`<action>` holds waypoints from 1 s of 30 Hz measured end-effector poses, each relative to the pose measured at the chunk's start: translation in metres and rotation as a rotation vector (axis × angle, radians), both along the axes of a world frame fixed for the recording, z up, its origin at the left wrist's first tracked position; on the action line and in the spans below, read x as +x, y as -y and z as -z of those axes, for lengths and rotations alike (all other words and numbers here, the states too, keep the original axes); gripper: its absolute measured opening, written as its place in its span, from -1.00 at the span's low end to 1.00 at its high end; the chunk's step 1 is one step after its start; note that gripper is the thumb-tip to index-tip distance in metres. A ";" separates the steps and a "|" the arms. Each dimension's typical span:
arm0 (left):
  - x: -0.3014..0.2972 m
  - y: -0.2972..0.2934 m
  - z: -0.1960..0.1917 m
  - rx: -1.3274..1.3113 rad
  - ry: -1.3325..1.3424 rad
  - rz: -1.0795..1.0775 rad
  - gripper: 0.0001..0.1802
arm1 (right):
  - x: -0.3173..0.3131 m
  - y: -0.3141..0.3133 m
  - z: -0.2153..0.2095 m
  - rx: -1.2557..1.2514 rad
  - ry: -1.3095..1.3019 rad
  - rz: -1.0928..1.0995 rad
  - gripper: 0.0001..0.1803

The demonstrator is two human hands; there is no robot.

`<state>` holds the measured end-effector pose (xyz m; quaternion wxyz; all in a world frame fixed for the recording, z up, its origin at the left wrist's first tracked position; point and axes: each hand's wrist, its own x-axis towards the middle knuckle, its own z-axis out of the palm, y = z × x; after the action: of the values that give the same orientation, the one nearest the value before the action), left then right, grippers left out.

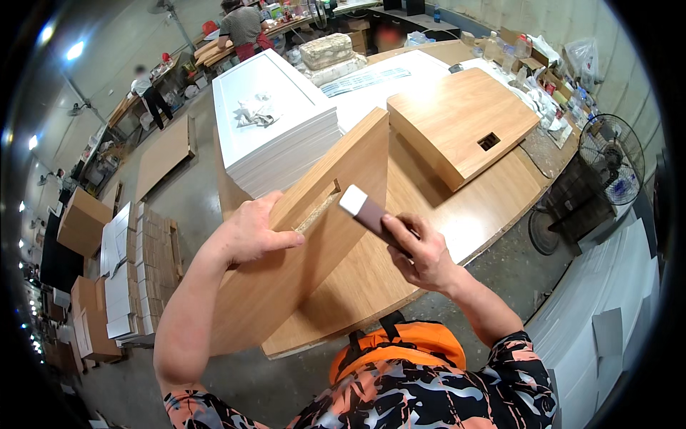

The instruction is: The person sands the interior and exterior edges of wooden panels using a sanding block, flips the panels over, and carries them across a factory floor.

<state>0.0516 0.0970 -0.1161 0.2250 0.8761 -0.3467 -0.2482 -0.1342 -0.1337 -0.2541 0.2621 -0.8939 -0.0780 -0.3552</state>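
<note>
Left hand: the left hand (251, 232) is pressing on the near face of a tilted oak-coloured laminated wooden panel (300, 243), its fingers (282, 239) spread flat and the thumb reaching toward the slot; it is steadying, not clasping.
Right hand: the right hand (421, 254) is gripping a brown rectangular sanding block with a white end (366, 211), fingers curled closed around its near end.
Panel: it is leaning upright on the wood-topped desk (493, 207), in the near middle of the scene, its rectangular slot cut-out (319, 207) showing raw chipboard.
Block: its white end is lying just beside the slot's right end, at the panel's edge.
Progress: the slot's inner edges are looking rough and pale, so by my judgement the smoothing is under way and mostly left.
Far right: a second oak-coloured panel with a small dark cut-out (461, 121) is lying flat on the desk.
Far left: a tall stack of white sheets (275, 121) is standing beyond the panel.
</note>
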 end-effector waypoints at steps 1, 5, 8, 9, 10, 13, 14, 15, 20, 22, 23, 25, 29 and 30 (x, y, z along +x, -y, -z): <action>0.001 0.000 0.000 -0.005 0.001 -0.002 -0.24 | 0.000 -0.004 -0.006 0.023 -0.024 -0.036 -0.39; 0.002 0.005 0.002 -0.017 0.011 0.033 -0.25 | 0.006 -0.013 -0.014 -0.044 -0.080 -0.026 -0.41; 0.001 0.006 0.001 0.001 -0.010 0.027 -0.26 | 0.018 -0.015 -0.020 -0.091 -0.085 0.017 -0.42; 0.001 0.006 0.000 -0.004 -0.016 0.020 -0.26 | 0.023 -0.017 -0.022 -0.106 -0.098 0.030 -0.42; 0.000 0.005 0.000 -0.009 -0.022 0.014 -0.26 | 0.027 -0.019 -0.028 -0.127 -0.131 0.031 -0.45; 0.001 0.004 0.001 -0.028 -0.011 0.018 -0.27 | 0.038 -0.024 -0.033 -0.183 -0.199 0.037 -0.46; 0.001 0.005 0.001 -0.028 -0.006 0.024 -0.28 | 0.040 -0.025 -0.037 -0.170 -0.241 0.056 -0.47; 0.000 0.005 0.002 -0.025 -0.002 0.024 -0.28 | 0.040 -0.027 -0.042 -0.156 -0.286 0.068 -0.48; -0.005 0.006 -0.001 -0.001 0.043 -0.014 -0.38 | 0.046 -0.037 -0.064 -0.115 -0.390 0.102 -0.53; -0.006 0.007 0.001 -0.020 0.039 -0.031 -0.42 | 0.050 -0.040 -0.067 -0.102 -0.368 0.093 -0.54; -0.007 0.007 0.001 -0.022 0.029 -0.036 -0.44 | 0.045 -0.040 -0.071 -0.099 -0.395 0.105 -0.55; -0.009 0.005 -0.002 -0.018 0.021 -0.060 -0.47 | 0.037 -0.041 -0.080 -0.087 -0.436 0.115 -0.56; -0.010 0.005 0.001 -0.013 0.080 -0.002 -0.49 | 0.032 -0.040 -0.074 -0.095 -0.381 0.130 -0.59; -0.011 0.007 -0.004 -0.012 0.066 -0.003 -0.49 | 0.042 -0.041 -0.071 -0.088 -0.384 0.132 -0.59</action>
<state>0.0410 0.0900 -0.1121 0.2188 0.8831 -0.3541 -0.2167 -0.0921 -0.0926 -0.1829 0.2092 -0.9589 0.0169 -0.1908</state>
